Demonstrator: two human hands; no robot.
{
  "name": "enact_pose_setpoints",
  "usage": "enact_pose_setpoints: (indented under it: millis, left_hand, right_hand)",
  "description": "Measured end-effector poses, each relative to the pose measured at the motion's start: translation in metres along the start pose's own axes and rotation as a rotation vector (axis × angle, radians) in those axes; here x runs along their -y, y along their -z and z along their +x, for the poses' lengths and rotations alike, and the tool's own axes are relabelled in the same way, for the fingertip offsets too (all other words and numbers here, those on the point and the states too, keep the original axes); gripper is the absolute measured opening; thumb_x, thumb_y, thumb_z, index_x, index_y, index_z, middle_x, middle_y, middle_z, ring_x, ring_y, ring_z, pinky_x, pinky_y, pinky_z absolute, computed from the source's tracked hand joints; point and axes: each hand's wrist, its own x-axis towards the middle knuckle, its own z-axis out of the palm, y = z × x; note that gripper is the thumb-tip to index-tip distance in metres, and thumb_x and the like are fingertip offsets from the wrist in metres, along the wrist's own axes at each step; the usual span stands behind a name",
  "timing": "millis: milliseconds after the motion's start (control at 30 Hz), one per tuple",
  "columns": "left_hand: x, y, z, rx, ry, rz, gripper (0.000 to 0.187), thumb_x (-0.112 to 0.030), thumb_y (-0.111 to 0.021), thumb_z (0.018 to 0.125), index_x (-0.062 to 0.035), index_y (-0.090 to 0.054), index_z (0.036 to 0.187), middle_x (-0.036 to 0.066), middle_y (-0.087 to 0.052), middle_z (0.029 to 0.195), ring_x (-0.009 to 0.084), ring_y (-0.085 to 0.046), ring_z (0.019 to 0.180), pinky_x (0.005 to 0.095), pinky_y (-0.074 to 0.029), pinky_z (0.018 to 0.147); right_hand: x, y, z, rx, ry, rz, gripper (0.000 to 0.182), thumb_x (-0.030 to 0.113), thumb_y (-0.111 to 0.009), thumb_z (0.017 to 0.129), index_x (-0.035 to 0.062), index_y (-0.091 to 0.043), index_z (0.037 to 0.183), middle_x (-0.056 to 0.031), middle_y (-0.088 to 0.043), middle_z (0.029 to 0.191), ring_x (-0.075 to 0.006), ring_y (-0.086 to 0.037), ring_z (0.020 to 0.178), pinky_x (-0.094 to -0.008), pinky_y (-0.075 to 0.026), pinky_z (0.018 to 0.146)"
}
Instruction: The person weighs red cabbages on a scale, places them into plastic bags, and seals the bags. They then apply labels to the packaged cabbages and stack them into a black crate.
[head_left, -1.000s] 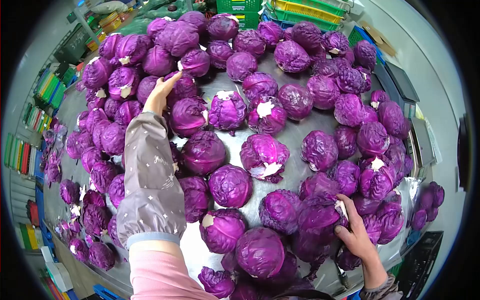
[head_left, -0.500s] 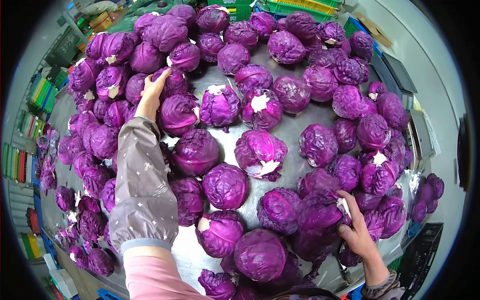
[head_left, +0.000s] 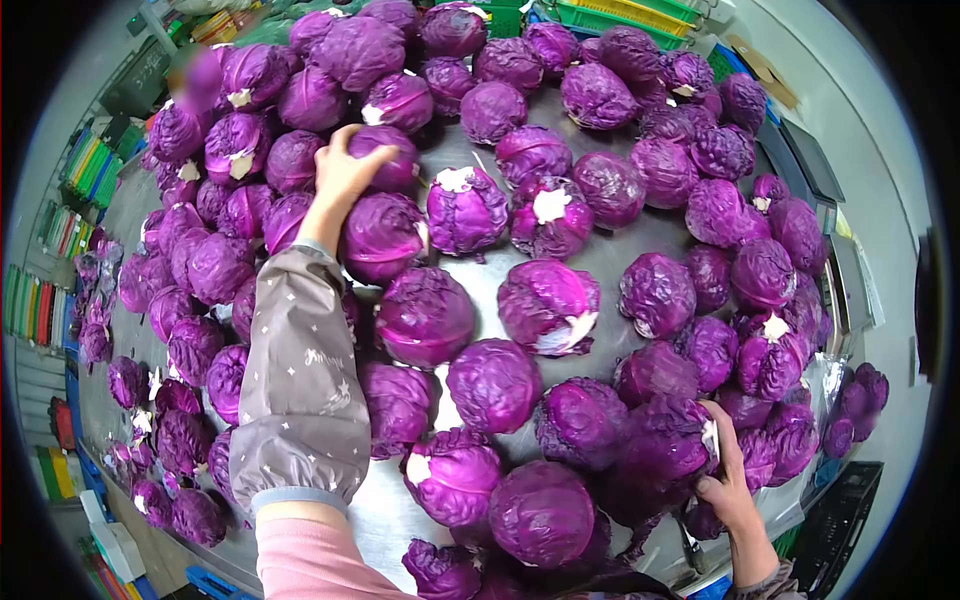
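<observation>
Many red cabbages lie on a metal table [head_left: 385, 500]. My left hand [head_left: 350, 170] is stretched out at the upper left, its fingers and thumb round a red cabbage [head_left: 392, 158] that rests among the others. Just below that hand sits another cabbage [head_left: 382, 238]. At the lower right my right hand [head_left: 728, 475] grips a dark cabbage [head_left: 660, 450] by its right side, near the pale cut stem; the fingertips are partly hidden. A knife-like tool [head_left: 690, 545] lies below this hand, its shape only partly visible.
Stacked green and yellow crates [head_left: 620, 20] stand beyond the far edge. Colourful crates [head_left: 95, 165] line the left side. A black crate [head_left: 840, 525] is at the lower right, near a plastic bag [head_left: 830, 390]. Grey trays [head_left: 800, 150] stand along the right edge.
The view has shifted, so the cabbages appear further right. My left hand has its fingers spread wider round the cabbage. The right hand still holds the dark cabbage.
</observation>
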Motion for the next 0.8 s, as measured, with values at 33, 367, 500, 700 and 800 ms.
enact_pose_setpoints:
  millis: [33,367,500,700,800]
  left_hand:
    - [0.001,-0.001,0.0,0.06,-0.028,-0.043,0.074,-0.048,-0.074,0.055,-0.019,-0.049,0.119,0.02,-0.041,0.12,0.0313,-0.043,0.113,0.0387,-0.036,0.095]
    - [-0.002,-0.005,0.002,0.253,0.205,-0.476,0.096,-0.038,-0.081,0.055,0.0054,-0.034,0.126,0.018,-0.05,0.115,0.023,-0.054,0.1,0.0321,-0.045,0.085]
    - [0.024,-0.001,0.004,0.113,0.199,-0.638,0.089,-0.035,-0.08,0.057,0.0022,-0.038,0.126,0.017,-0.051,0.113,0.0226,-0.054,0.099,0.0323,-0.045,0.084]
    - [-0.046,0.063,-0.039,0.018,0.394,-1.075,0.076,-0.051,-0.065,0.069,-0.0165,-0.034,0.129,0.014,-0.04,0.127,0.0311,-0.045,0.112,0.0582,-0.041,0.08]
    - [-0.097,0.095,-0.085,0.382,0.387,-1.483,0.079,-0.06,-0.056,0.071,-0.0148,-0.03,0.131,0.014,-0.038,0.129,0.0359,-0.041,0.116,0.0603,-0.039,0.084]
  right_hand:
    - [0.002,-0.002,0.002,0.01,-0.001,-0.001,0.091,0.057,-0.06,0.064,-0.0003,-0.032,0.13,-0.0154,-0.037,0.127,-0.0261,-0.031,0.123,-0.0356,-0.021,0.103]
    - [0.009,-0.002,0.005,0.012,-0.009,0.042,0.092,0.056,-0.058,0.067,-0.0018,-0.028,0.131,-0.015,-0.035,0.127,-0.0254,-0.03,0.123,-0.0339,-0.019,0.103]
    - [0.013,0.001,0.002,0.028,-0.004,0.068,0.089,0.052,-0.058,0.069,-0.0016,-0.026,0.132,-0.0165,-0.035,0.127,-0.0269,-0.03,0.124,-0.0341,-0.019,0.103]
    - [0.016,0.012,-0.007,-0.118,0.114,-0.087,0.078,0.018,-0.061,0.062,0.0002,-0.029,0.131,-0.0159,-0.039,0.124,-0.0251,-0.044,0.108,-0.0322,-0.041,0.085]
    - [0.02,0.017,-0.014,-0.226,0.207,-0.03,0.073,0.004,-0.06,0.058,0.0013,-0.036,0.127,-0.0116,-0.04,0.124,-0.0205,-0.047,0.103,-0.0286,-0.044,0.075]
